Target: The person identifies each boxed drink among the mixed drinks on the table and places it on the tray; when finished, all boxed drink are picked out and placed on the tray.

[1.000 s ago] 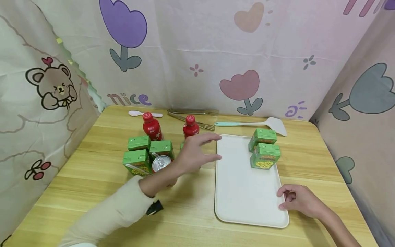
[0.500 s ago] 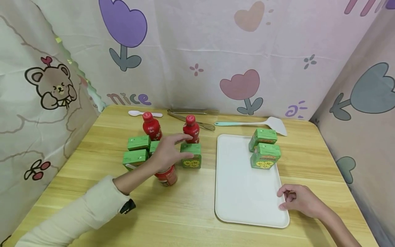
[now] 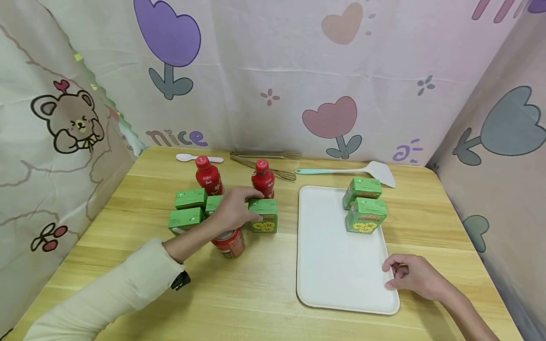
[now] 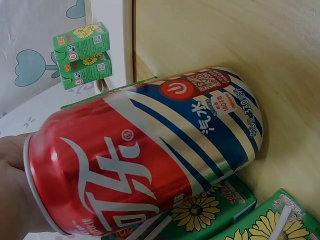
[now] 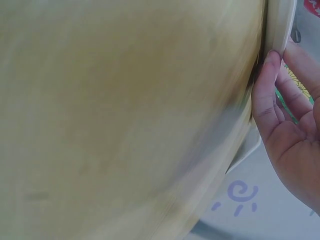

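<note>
My left hand (image 3: pixel 230 210) is at a green drink carton (image 3: pixel 264 225) printed with yellow flowers. Its thumb lies across the front and its index finger reaches along the back top edge, seemingly pinching it. Under my left wrist stands a red soda can (image 3: pixel 229 245); in the left wrist view this can (image 4: pixel 150 150) hides most of the hand. At the right edge of a white tray (image 3: pixel 337 270), my right hand (image 3: pixel 414 277) grips the rim between thumb and fingers. Two more drink cartons, a rear one (image 3: pixel 362 188) and a front one (image 3: pixel 367 217), stand upright on the tray.
Further drink cartons (image 3: pixel 186 216) cluster left of the can. Two red bottles, one left (image 3: pixel 209 176) and one right (image 3: pixel 262 179), stand behind. Along the curtain lie a white spoon (image 3: pixel 198 158), metal whisks (image 3: pixel 266 155) and a spatula (image 3: pixel 345 171).
My left hand has moved left from the tray's edge to the drink carton, then dropped slightly and closed in on it. The right hand and the tray have stayed put.
</note>
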